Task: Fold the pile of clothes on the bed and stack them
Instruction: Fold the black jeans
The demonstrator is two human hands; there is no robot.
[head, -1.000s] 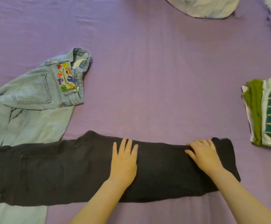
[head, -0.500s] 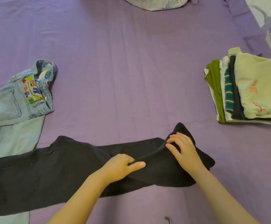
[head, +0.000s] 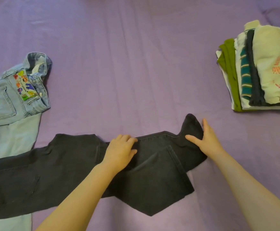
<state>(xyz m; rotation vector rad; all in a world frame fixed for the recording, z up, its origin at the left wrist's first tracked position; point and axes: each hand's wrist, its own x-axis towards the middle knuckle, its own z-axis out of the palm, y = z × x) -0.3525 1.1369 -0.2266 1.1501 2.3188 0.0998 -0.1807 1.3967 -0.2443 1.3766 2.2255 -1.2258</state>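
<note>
A pair of black trousers (head: 35, 180) lies lengthwise across the near part of the purple bed sheet (head: 136, 64). Its right end is doubled back and bunched, with a seamed flap pointing toward me. My left hand (head: 120, 150) sits on the middle of the trousers, its fingers curled over the far edge of the fold. My right hand (head: 206, 139) pinches the raised, bunched end between thumb and fingers. A stack of folded clothes (head: 261, 72) stands at the right, with a cream top uppermost.
Light-blue jeans (head: 5, 104) with a colourful waist label lie unfolded at the left, their leg running under the black trousers. Bare sheet stretches between the jeans and the folded stack.
Both hands lay flat on the spread trousers; now they grip the fabric. The right end has been lifted and drawn leftward into a fold. The view has shifted right, so the stack shows more fully.
</note>
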